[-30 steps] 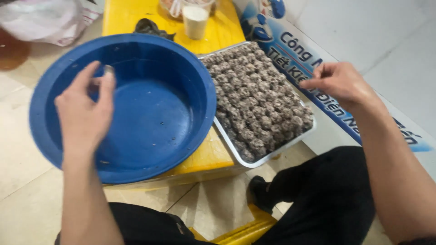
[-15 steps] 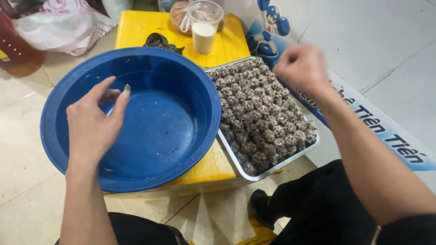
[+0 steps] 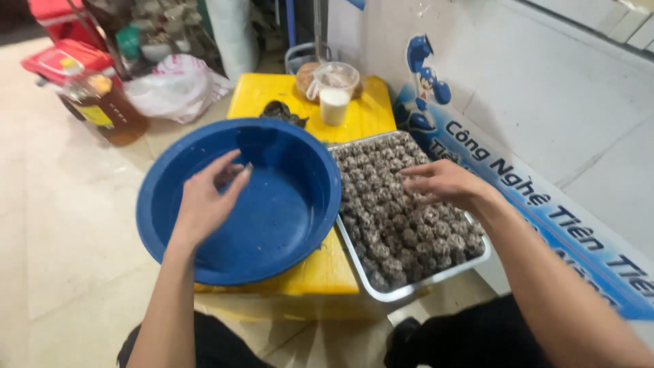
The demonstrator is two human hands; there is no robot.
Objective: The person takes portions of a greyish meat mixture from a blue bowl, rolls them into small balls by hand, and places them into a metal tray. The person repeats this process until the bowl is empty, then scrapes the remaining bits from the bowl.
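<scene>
Left hand [image 3: 204, 204] hovering over the blue basin [image 3: 300, 225], fingers loosely curled, thumb and forefinger pinched on something small and dark, too small to name for sure, likely one of the coated balls. Right hand [image 3: 443, 184] down low over the metal tray [image 3: 409, 289], fingers together and bent, tips touching the top layer of dark rolled balls [image 3: 388, 225]; clamped on one or merely resting, cannot tell. Tray packed edge to edge, sitting just beside the basin, both on a yellow table [image 3: 354, 116]. Tray's near corner jutting out past the table edge. Basin rim overlapping the tray's left side. At the far end of the table, a plastic cup [image 3: 334, 102] of white liquid and a dark bundle [image 3: 283, 112]. On the floor to the left, a bottle of amber liquid [image 3: 112, 109] and a white plastic bag [image 3: 180, 88].

Risks from here, judged from the layout: overhanging tray tipping under a heavy press near its outer corner, spilling balls to the floor. Balls heaped to the rim, so a careless pluck rolling neighbours over the side. Soft coating squashed by too firm a pinch. Basin nudged by the left wrist, shoving the tray further out.
</scene>
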